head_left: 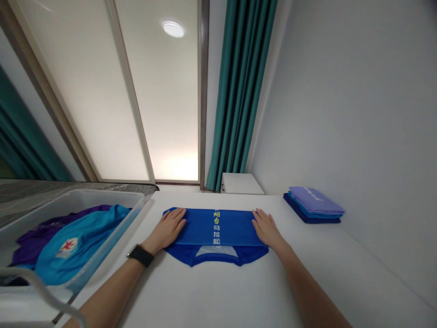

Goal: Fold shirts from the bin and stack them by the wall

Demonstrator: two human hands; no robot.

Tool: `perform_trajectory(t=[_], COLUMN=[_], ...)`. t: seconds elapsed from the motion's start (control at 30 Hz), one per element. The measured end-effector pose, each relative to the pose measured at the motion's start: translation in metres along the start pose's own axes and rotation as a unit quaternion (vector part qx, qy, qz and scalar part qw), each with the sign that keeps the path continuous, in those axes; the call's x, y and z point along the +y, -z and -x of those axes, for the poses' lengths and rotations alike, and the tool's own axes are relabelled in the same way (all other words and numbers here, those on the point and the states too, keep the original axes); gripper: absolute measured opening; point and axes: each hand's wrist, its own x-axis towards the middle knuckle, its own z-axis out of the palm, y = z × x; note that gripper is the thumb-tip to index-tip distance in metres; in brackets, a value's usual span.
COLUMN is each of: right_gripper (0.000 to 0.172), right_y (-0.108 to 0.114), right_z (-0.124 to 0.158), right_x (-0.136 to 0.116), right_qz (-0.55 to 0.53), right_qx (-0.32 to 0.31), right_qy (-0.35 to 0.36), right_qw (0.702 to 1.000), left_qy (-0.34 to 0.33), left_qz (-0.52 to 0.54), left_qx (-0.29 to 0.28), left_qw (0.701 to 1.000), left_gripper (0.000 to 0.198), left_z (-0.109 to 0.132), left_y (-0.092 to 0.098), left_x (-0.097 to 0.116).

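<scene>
A blue shirt (218,230) with yellow characters lies folded into a wide band on the white table (239,291). My left hand (169,228) rests flat on the shirt's left end, fingers stretched out, a dark watch on that wrist. My right hand (266,228) lies flat on the right end, fingers spread. Neither hand grips the cloth.
A clear plastic bin (112,232) at the left holds a light blue garment (78,241) and a purple one (34,239). A stack of folded purple and blue clothes (314,205) sits at the back right by the wall. A small white box (241,183) stands below a teal curtain.
</scene>
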Motion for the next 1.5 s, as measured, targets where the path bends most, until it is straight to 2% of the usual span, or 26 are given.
perform_trajectory(t=[0.13, 0.23, 0.33, 0.47, 0.63, 0.9, 1.07, 1.17, 1.27, 1.37, 1.5], right_gripper=[0.051, 0.045, 0.035, 0.022, 0.025, 0.025, 0.024, 0.018, 0.011, 0.007, 0.017], right_y=[0.003, 0.008, 0.014, 0.023, 0.031, 0.047, 0.055, 0.057, 0.060, 0.067, 0.087], right_z=[-0.018, -0.034, -0.050, -0.066, -0.073, -0.076, -0.080, -0.084, -0.088, -0.093, -0.100], right_x=[0.010, 0.015, 0.020, 0.026, 0.030, 0.037, 0.040, 0.040, 0.038, 0.035, 0.035], right_qz=[-0.024, -0.032, -0.037, -0.065, -0.134, -0.175, -0.161, -0.136, -0.111, -0.099, -0.097], right_qx=[0.010, -0.004, -0.025, -0.068, -0.121, -0.221, -0.254, -0.252, -0.211, -0.131, 0.007], right_qy=[0.050, 0.055, 0.044, 0.039, 0.051, 0.071, 0.087, 0.088, 0.080, 0.063, 0.011], right_qw=[0.998, 0.998, 0.998, 0.995, 0.982, 0.957, 0.950, 0.954, 0.968, 0.984, 0.995], left_qy=[0.006, -0.001, -0.022, -0.057, -0.042, -0.009, -0.010, -0.008, 0.004, 0.030, 0.096], left_qz=[0.011, 0.012, 0.010, 0.011, 0.044, 0.050, 0.039, 0.022, -0.010, -0.049, -0.092], left_qx=[0.046, 0.036, -0.008, -0.094, -0.197, -0.304, -0.335, -0.329, -0.289, -0.201, -0.053], left_qw=[0.999, 0.999, 1.000, 0.994, 0.979, 0.951, 0.941, 0.944, 0.957, 0.978, 0.990], left_gripper=[0.046, 0.043, 0.039, 0.036, 0.033, 0.033, 0.027, 0.023, 0.018, 0.022, 0.034], left_z=[-0.011, -0.025, -0.042, -0.064, -0.083, -0.090, -0.089, -0.089, -0.091, -0.094, -0.101], left_y=[0.006, 0.009, 0.012, 0.024, 0.039, 0.054, 0.064, 0.067, 0.069, 0.074, 0.093], left_x=[-0.019, -0.027, -0.028, -0.026, -0.032, -0.050, -0.052, -0.051, -0.047, -0.039, -0.026])
